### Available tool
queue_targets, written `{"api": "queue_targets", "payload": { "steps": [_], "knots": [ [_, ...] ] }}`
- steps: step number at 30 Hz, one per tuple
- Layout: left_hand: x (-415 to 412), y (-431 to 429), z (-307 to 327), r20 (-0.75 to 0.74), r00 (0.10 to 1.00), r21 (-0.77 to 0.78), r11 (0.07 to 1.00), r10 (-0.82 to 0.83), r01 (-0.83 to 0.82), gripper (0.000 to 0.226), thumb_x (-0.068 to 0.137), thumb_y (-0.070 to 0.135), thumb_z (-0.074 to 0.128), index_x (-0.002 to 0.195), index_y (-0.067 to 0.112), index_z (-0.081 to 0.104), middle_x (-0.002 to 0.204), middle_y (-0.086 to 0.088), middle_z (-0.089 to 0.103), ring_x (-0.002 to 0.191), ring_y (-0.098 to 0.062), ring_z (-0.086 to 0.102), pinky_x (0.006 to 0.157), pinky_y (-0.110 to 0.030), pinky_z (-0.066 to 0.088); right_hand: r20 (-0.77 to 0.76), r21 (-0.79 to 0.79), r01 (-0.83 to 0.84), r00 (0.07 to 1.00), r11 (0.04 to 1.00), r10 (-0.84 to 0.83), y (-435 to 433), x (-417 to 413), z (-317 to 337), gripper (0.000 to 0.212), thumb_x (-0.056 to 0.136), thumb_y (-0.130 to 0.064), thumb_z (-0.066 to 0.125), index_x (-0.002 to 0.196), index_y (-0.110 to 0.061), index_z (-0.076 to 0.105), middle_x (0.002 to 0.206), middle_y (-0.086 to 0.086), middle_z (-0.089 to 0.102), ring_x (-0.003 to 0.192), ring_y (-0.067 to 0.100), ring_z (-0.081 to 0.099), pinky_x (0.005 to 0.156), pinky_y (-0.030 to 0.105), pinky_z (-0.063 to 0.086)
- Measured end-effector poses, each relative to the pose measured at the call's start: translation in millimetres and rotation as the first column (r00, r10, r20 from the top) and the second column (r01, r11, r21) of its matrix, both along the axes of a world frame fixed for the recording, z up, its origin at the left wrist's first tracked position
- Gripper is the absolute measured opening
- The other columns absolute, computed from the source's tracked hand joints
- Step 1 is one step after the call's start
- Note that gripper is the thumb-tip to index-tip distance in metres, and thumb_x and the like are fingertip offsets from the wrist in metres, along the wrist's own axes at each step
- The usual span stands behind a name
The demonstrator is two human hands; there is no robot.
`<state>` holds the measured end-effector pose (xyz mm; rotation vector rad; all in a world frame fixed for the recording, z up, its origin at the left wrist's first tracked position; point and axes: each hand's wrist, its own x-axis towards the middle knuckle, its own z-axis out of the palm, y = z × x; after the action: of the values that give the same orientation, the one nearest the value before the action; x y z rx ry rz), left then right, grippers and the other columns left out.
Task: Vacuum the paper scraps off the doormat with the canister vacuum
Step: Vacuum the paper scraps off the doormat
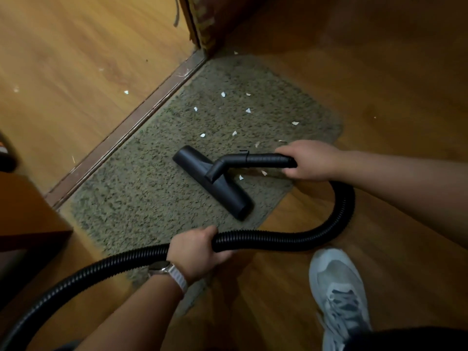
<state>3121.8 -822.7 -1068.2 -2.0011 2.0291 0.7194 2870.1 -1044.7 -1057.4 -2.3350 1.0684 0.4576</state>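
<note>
While a dozen or so white paper scraps (pixel 223 94) dot the doormat (pixel 141 198), the job looks to be at most half done: the part of the mat toward seven o'clock from the floor head (pixel 215 183) shows no paper that I can make out, whereas the part from twelve to two o'clock is scattered with bits, and two more lie just behind the head at about three o'clock, beneath the rigid tube (pixel 266 160). A few pieces also sit off the mat, on the wooden floor (pixel 379 97) past the threshold strip (pixel 126 127) at roughly ten o'clock, and one at the mat's far corner near twelve. The head rests flat on the pile near the middle of the mat, its long bar running from eleven to five o'clock. The canister itself is out of view. The right hand (pixel 311 160) comes in from three o'clock with the forearm stretched out, its fingers and thumb curled round the rear end of the tube. The left hand (pixel 197 252) reaches up from six o'clock, a watch (pixel 167 272) on the wrist, and its fingers are wrapped round the ribbed hose (pixel 278 239), which loops out behind the right hand and trails off toward eight o'clock. By my reading, the far stretch needs the next passes — then the bits behind the head.
</note>
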Motion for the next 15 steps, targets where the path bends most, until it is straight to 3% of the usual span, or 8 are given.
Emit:
{"api": "queue_targets", "payload": {
  "steps": [3, 7, 11, 15],
  "knots": [
    [-7.2, -10.2, 0.4, -0.021, 0.999, -0.016, 1.0, -0.026, 0.026, 0.053, 0.078, 0.082, 0.043, 0.092, 0.032, 0.056, 0.077, 0.014, 0.055, 0.066, -0.005, 0.055, 0.054, -0.02, 0.04, 0.03, 0.036, 0.062, 0.998, 0.997, -0.063, 3.3, -7.3, 3.4, 0.028, 0.09, -0.036, 0.064, 0.116, -0.027, 0.059, 0.092, -0.002, 0.064, 0.079, 0.017, 0.062, 0.071, 0.044, 0.056],
    [-17.4, -21.2, 2.7, -0.145, 0.988, -0.054, 0.997, 0.047, -0.056, 0.06, 0.07, 0.085, 0.047, 0.084, 0.028, 0.057, 0.067, 0.012, 0.055, 0.058, -0.004, 0.054, 0.05, -0.021, 0.043, -0.018, -0.08, 0.044, 0.999, 0.996, -0.046, 0.7, -19.8, 14.8, 0.02, 0.093, -0.044, 0.058, 0.107, -0.03, 0.058, 0.09, -0.003, 0.063, 0.076, 0.019, 0.059, 0.057, 0.034, 0.049],
    [-13.7, -22.7, 12.3, -0.161, 0.986, -0.082, 0.995, 0.038, -0.052, 0.059, 0.067, 0.086, 0.054, 0.077, 0.028, 0.055, 0.062, 0.012, 0.054, 0.057, -0.002, 0.054, 0.048, -0.022, 0.04, -0.066, -0.181, -0.02, 0.998, 0.983, 0.008, 6.0, -21.3, 32.3, 0.02, 0.093, -0.048, 0.054, 0.101, -0.03, 0.054, 0.085, -0.005, 0.058, 0.072, 0.017, 0.056, 0.051, 0.03, 0.037],
    [-8.8, -16.5, 22.1, -0.126, 0.992, -0.055, 0.998, -0.001, -0.006, 0.066, 0.064, 0.092, 0.045, 0.078, 0.028, 0.055, 0.063, 0.01, 0.055, 0.057, -0.002, 0.055, 0.051, -0.023, 0.046, -0.056, -0.189, 0.037, 0.997, 0.981, -0.049, 22.6, -30.7, 32.0, 0.024, 0.09, -0.05, 0.056, 0.09, -0.027, 0.05, 0.081, -0.004, 0.058, 0.071, 0.019, 0.057, 0.056, 0.034, 0.049]
  ]
}}
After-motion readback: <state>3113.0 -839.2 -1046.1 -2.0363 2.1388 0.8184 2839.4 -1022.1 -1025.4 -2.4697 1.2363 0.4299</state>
